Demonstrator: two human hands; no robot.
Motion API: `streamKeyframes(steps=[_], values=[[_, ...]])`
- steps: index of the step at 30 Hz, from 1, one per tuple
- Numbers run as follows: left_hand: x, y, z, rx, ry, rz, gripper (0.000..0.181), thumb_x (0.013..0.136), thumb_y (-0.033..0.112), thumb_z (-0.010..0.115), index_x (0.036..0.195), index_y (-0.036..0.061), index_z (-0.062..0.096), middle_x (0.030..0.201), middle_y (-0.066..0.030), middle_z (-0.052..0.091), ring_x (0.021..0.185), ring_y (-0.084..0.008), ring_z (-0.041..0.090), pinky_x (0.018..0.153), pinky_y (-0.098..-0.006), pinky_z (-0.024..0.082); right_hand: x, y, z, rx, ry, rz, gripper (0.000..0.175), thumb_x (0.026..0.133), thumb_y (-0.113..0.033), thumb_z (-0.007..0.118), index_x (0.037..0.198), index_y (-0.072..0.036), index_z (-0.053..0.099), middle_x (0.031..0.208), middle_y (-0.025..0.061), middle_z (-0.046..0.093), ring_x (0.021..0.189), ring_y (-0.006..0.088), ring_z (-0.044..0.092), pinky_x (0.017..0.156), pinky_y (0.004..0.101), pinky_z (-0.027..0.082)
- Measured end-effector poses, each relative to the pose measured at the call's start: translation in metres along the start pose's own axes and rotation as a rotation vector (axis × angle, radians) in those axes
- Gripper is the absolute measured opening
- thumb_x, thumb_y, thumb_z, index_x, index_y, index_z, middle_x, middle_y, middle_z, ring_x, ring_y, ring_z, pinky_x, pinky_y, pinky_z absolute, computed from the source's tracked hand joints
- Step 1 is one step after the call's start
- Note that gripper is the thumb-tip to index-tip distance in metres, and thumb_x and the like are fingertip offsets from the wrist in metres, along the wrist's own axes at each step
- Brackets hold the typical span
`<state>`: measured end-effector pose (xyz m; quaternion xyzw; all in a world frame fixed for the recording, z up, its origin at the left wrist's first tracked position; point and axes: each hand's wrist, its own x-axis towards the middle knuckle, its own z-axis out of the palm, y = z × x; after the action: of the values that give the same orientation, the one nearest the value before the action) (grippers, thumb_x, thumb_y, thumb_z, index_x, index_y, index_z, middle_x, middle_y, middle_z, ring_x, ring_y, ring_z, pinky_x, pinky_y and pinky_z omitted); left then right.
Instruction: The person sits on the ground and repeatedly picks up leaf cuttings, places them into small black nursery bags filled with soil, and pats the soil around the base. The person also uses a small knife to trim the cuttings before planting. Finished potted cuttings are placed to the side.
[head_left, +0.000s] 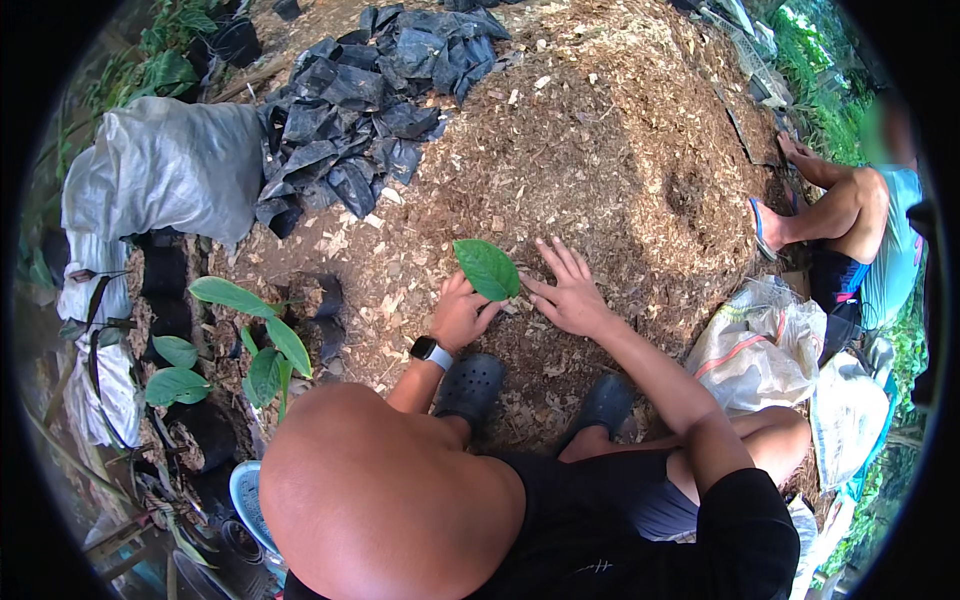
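Observation:
My left hand (463, 313), with a watch on its wrist, is low over the wood-chip mulch, its fingers partly under a broad green leaf (486, 270). The leaf hides some of its fingertips, and whether they grip a stem or pot below cannot be told. To the right of the leaf, my right hand (574, 300) lies palm down with fingers spread on the heap of brown mulch (555, 187); its thumb and a fingertip are close to the leaf's edge. Between my clogs and my hands the mulch is dark and loose.
Black plastic grow bags (352, 105) lie piled ahead on the left, beside a full grey sack (180, 165). Filled black pots (165, 270) and leafy seedlings (277, 345) stand at left. A seated person (855, 217) is at right, near white woven sacks (757, 345).

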<state>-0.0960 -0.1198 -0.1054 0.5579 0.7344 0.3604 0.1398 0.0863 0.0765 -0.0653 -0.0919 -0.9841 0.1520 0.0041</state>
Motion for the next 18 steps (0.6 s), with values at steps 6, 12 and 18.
streamKeyframes(steps=[6, 12, 18], values=[[0.017, 0.015, -0.002, 0.176, 0.009, 0.097, 0.021, 0.088, 0.027, 0.077, 0.106, 0.0171, 0.083, 0.133, -0.0103, 0.068, 0.134, -0.0332, 0.052, 0.11, -0.0485, 0.038, 0.018, 0.027, -0.006, 0.581, -0.115, 0.164, 0.051, 0.103, -0.028, 0.059, 0.154, -0.025, 0.056, 0.174, 0.0138, 0.025, 0.162, 0.0368, 0.018, 0.131, 0.0553, 0.019], [0.02, 0.018, 0.0, 0.077, 0.065, 0.041, 0.02, 0.087, 0.026, 0.076, 0.101, 0.0138, 0.083, 0.134, -0.0109, 0.067, 0.132, -0.0336, 0.053, 0.109, -0.0488, 0.038, 0.004, 0.041, -0.001, 0.093, -0.441, 0.336, 0.07, 0.098, -0.034, 0.07, 0.161, -0.017, 0.044, 0.169, 0.0132, 0.036, 0.154, 0.0371, 0.037, 0.124, 0.048, 0.038], [0.021, 0.019, 0.01, 0.278, 0.017, 0.037, 0.027, 0.083, 0.027, 0.079, 0.107, 0.0144, 0.081, 0.134, -0.0101, 0.064, 0.131, -0.0323, 0.052, 0.107, -0.0482, 0.04, -0.006, 0.058, 0.004, 0.386, -0.456, 0.453, 0.052, 0.095, -0.023, 0.074, 0.144, -0.009, 0.061, 0.154, 0.0174, 0.056, 0.137, 0.034, 0.057, 0.117, 0.047, 0.046]])
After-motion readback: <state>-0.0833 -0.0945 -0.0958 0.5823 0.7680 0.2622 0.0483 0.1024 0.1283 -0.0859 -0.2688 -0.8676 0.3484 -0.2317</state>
